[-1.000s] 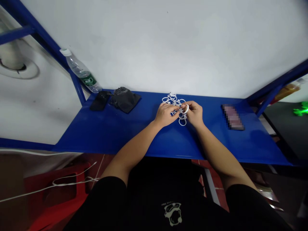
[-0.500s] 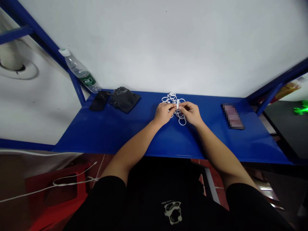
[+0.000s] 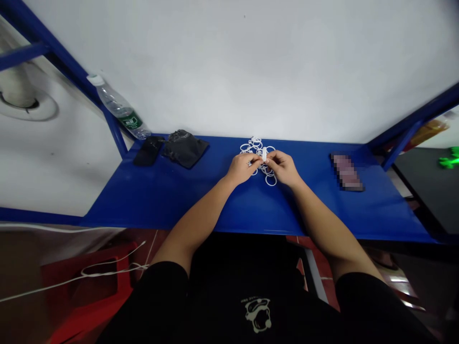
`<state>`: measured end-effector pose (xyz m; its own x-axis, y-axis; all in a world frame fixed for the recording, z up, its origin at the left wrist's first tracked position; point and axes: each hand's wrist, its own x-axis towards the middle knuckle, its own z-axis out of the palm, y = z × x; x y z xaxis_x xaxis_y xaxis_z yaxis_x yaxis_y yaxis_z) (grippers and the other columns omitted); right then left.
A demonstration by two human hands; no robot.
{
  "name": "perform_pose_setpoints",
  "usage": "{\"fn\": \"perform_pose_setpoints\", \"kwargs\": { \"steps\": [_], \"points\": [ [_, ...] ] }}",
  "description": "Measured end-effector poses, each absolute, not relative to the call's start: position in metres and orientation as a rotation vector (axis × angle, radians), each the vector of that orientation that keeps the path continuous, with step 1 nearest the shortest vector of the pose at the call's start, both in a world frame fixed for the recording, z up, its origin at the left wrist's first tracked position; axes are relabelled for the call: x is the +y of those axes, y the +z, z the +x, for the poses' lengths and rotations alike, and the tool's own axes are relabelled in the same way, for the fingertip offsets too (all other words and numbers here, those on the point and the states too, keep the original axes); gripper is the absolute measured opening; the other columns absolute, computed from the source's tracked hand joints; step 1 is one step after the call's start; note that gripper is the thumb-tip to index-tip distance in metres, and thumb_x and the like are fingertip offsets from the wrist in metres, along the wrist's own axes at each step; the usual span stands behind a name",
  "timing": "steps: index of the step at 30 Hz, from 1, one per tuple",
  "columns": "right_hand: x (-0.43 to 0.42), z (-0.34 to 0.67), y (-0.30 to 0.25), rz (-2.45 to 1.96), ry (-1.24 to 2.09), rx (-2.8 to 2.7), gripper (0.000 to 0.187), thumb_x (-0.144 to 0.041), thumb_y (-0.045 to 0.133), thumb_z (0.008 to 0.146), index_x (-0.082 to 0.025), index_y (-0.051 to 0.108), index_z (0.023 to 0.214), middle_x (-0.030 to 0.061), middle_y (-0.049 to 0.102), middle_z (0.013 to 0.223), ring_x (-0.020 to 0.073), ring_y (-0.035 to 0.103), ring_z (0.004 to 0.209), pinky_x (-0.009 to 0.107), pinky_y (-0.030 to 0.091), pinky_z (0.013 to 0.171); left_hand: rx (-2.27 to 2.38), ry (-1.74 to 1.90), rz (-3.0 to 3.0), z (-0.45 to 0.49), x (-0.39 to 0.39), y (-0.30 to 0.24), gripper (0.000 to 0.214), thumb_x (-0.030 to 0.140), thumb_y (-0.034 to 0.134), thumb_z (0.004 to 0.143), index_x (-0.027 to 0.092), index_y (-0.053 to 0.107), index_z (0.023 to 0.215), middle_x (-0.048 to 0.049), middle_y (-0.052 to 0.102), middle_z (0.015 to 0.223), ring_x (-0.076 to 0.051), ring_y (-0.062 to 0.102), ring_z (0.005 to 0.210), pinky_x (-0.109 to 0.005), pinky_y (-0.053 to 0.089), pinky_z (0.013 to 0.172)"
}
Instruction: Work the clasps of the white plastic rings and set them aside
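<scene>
Between my fingertips, just above the pile, is a white ring (image 3: 264, 153), seen nearly edge-on. My left hand (image 3: 244, 167) pinches it from the left, thumb and forefinger together. From the right, my right hand (image 3: 283, 166) grips the same ring between thumb and fingers. Around and under both hands lie several loose white rings (image 3: 271, 179), spread over the blue table (image 3: 193, 196). They look like thin curtain rings with small eyelets. My fingers hide part of the pile.
A black drawstring pouch (image 3: 186, 148) and a flat black object (image 3: 148, 150) lie on the left. Behind them a plastic bottle (image 3: 120, 107) leans on the blue frame. On the right lies a phone (image 3: 347, 172). A white wall (image 3: 229, 71) rises behind the table.
The held white ring has turned slightly and shows more of its side. Both hands stay in nearly the same place, still pinching it.
</scene>
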<state>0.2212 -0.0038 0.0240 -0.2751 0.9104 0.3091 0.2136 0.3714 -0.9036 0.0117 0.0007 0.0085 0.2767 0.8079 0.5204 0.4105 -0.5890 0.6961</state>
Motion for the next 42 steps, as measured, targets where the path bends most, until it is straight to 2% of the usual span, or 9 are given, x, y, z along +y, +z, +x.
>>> {"fn": "perform_pose_setpoints", "kwargs": {
  "steps": [4, 6, 9, 12, 16, 19, 22, 25, 42],
  "points": [
    [-0.004, 0.222, 0.026, -1.033, 0.718, -1.875, 0.034, -0.057, 0.069, 0.102, -0.024, 0.068, 0.095, 0.0014, 0.07, 0.079, 0.0165, 0.059, 0.067, 0.032, 0.046, 0.065, 1.027, 1.263, 2.063, 0.013, -0.001, 0.006, 0.062, 0.045, 0.087, 0.094, 0.026, 0.064, 0.149, -0.0097, 0.079, 0.13, -0.02, 0.078, 0.097, -0.039, 0.065, 0.095],
    [-0.006, 0.223, 0.029, -1.0, 0.609, -2.007, 0.03, -0.051, 0.065, 0.104, -0.023, 0.068, 0.094, 0.0038, 0.073, 0.085, 0.0183, 0.062, 0.072, 0.034, 0.048, 0.07, 0.992, 1.282, 2.112, 0.011, -0.002, 0.007, 0.073, 0.055, 0.084, 0.095, 0.029, 0.057, 0.157, -0.0123, 0.075, 0.141, -0.023, 0.077, 0.107, -0.042, 0.064, 0.1],
    [-0.013, 0.221, 0.037, -0.973, 0.595, -2.212, 0.025, -0.043, 0.062, 0.104, -0.022, 0.071, 0.095, 0.0063, 0.076, 0.09, 0.0196, 0.064, 0.075, 0.034, 0.048, 0.073, 1.009, 1.372, 2.142, 0.005, 0.0, 0.011, 0.058, 0.064, 0.063, 0.106, 0.026, 0.063, 0.15, -0.0137, 0.074, 0.142, -0.023, 0.076, 0.111, -0.041, 0.063, 0.1],
    [-0.022, 0.213, 0.043, -0.979, 0.687, -2.43, 0.018, -0.034, 0.063, 0.101, -0.023, 0.075, 0.095, 0.0056, 0.078, 0.09, 0.0199, 0.066, 0.077, 0.034, 0.047, 0.075, 1.172, 1.49, 2.034, -0.003, 0.007, 0.014, 0.044, 0.055, 0.05, 0.115, 0.022, 0.073, 0.133, -0.0116, 0.08, 0.122, -0.02, 0.076, 0.102, -0.036, 0.063, 0.093],
    [-0.032, 0.2, 0.044, -0.939, 0.864, -2.619, 0.012, -0.02, 0.067, 0.093, -0.024, 0.078, 0.088, 0.0018, 0.079, 0.09, 0.0179, 0.068, 0.079, 0.032, 0.045, 0.076, 1.366, 1.374, 2.039, -0.008, 0.015, 0.011, 0.023, 0.04, 0.068, 0.108, 0.021, 0.079, 0.113, -0.0077, 0.082, 0.105, -0.017, 0.073, 0.084, -0.033, 0.06, 0.083],
    [-0.032, 0.202, 0.046, -0.949, 0.982, -2.62, 0.009, -0.023, 0.072, 0.092, -0.024, 0.079, 0.087, -0.0002, 0.078, 0.086, 0.0157, 0.066, 0.074, 0.031, 0.043, 0.072, 1.352, 1.124, 2.203, -0.005, 0.014, 0.007, 0.017, 0.034, 0.08, 0.099, 0.022, 0.081, 0.111, -0.0059, 0.082, 0.102, -0.018, 0.073, 0.085, -0.033, 0.059, 0.083],
    [-0.024, 0.221, 0.051, -1.076, 0.977, -2.53, 0.008, -0.032, 0.081, 0.089, -0.024, 0.08, 0.09, -0.0002, 0.079, 0.086, 0.0157, 0.066, 0.073, 0.03, 0.044, 0.07, 1.31, 0.946, 2.295, -0.001, 0.009, 0.006, 0.018, 0.035, 0.08, 0.099, 0.024, 0.082, 0.113, -0.0032, 0.081, 0.093, -0.02, 0.075, 0.089, -0.032, 0.058, 0.083],
    [-0.01, 0.25, 0.055, -1.361, 0.713, -2.446, 0.008, -0.03, 0.084, 0.085, -0.025, 0.08, 0.091, 0.0003, 0.078, 0.084, 0.0168, 0.066, 0.072, 0.031, 0.042, 0.067, 1.311, 0.832, 2.305, 0.002, 0.004, 0.008, 0.02, 0.038, 0.076, 0.101, 0.025, 0.082, 0.114, -0.001, 0.079, 0.083, -0.02, 0.074, 0.08, -0.032, 0.056, 0.077],
    [0.007, 0.27, 0.036, -1.559, 0.575, -2.429, 0.018, -0.03, 0.083, 0.086, -0.027, 0.083, 0.104, 0.0042, 0.082, 0.09, 0.0232, 0.072, 0.079, 0.033, 0.047, 0.069, 1.172, 0.769, 2.44, 0.017, -0.009, 0.006, 0.017, 0.037, 0.077, 0.101, 0.027, 0.08, 0.114, -0.004, 0.083, 0.105, -0.025, 0.077, 0.099, -0.039, 0.06, 0.086]
  ]
}}
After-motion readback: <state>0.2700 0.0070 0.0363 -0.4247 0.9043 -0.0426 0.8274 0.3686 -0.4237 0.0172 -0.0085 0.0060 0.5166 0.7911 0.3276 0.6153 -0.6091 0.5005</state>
